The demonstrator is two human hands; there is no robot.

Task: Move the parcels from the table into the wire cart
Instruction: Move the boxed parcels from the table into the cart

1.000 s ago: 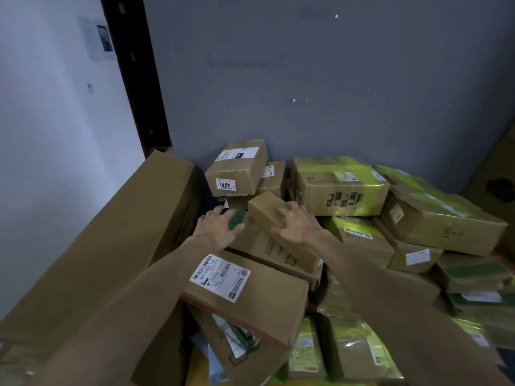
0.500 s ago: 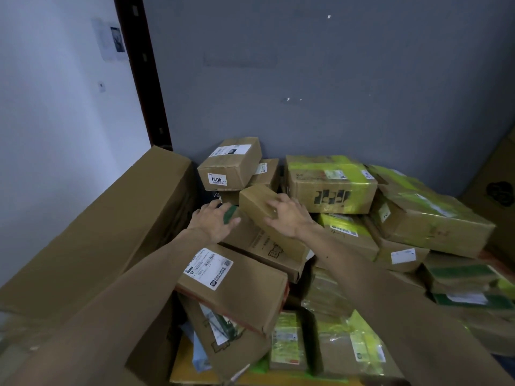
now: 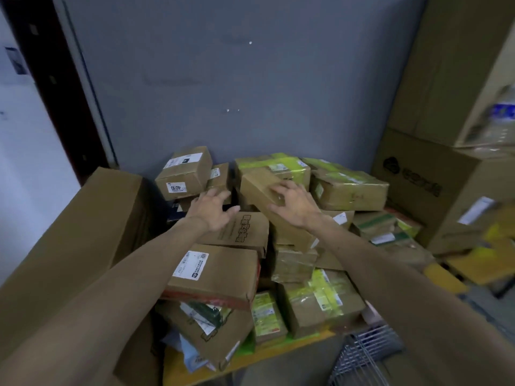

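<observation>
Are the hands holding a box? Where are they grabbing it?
The right hand grips the long brown box across its top face, fingers curled on it. The left hand holds nothing.

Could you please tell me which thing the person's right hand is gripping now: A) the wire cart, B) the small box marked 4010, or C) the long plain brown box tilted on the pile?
C: the right hand curls its fingers over the top of the long plain brown box, thumb on its side.

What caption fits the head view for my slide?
Right hand grips a box atop the pile; left hand open beside it; cart at bottom edge.
</observation>
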